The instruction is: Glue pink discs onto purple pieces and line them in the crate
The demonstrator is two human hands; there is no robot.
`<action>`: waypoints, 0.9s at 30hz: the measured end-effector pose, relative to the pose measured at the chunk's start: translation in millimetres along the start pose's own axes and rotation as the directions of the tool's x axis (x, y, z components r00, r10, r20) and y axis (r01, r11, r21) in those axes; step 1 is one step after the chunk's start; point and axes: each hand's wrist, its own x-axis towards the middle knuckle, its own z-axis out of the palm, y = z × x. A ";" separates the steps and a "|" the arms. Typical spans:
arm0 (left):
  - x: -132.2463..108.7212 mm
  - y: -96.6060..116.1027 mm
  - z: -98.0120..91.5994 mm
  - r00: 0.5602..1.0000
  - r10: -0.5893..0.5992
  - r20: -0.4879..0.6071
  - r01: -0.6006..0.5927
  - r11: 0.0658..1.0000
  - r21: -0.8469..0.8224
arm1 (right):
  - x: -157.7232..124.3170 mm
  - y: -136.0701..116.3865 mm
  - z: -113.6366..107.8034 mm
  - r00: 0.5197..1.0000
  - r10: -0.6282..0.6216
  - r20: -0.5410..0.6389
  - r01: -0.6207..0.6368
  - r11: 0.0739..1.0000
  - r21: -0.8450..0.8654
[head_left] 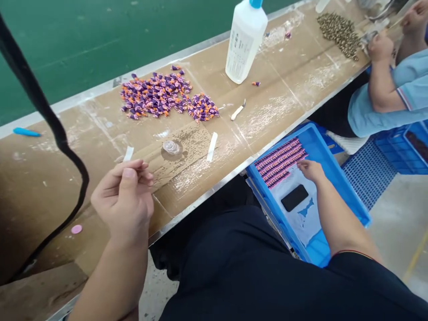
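Observation:
My left hand (125, 196) is raised over the cardboard-covered bench, thumb and fingers pinched together; whatever is between them, if anything, is hidden. Just beyond it, a brown cardboard piece (192, 138) carries a blob of clear, glue-like material (171, 147) and many dark specks. Farther back lies a heap of small purple and orange pieces (155, 93). Off to the right, my right hand (310, 171) reaches into a blue tray (347, 200), its fingertips closed near the end of neat rows of purple and orange pieces (281, 162). What those fingertips hold is too small to make out.
A black phone (294, 198) lies in the tray. On the bench stand a white bottle (246, 42), a small white-handled tool (238, 111) and a blue tool (26, 132). A black cable (62, 138) hangs at left. A co-worker (388, 84) sits at right by a brass-coloured heap (339, 33).

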 end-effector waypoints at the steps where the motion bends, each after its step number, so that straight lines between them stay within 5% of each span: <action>1: 0.1 -0.7 0.2 1.000 0.013 0.003 -0.013 1.000 0.010 | -2.2 2.4 6.7 0.999 0.011 0.040 -0.011 1.000 -0.010; 8: 1.5 -4.6 0.4 0.998 0.062 0.009 -0.062 0.998 0.032 | -4.3 9.5 28.5 0.978 0.052 0.202 -0.030 0.993 -0.114; 27: 1.1 -6.6 -2.5 0.996 0.073 0.045 -0.074 0.997 0.030 | -11.1 3.5 36.3 0.964 0.117 0.238 -0.054 0.964 -0.259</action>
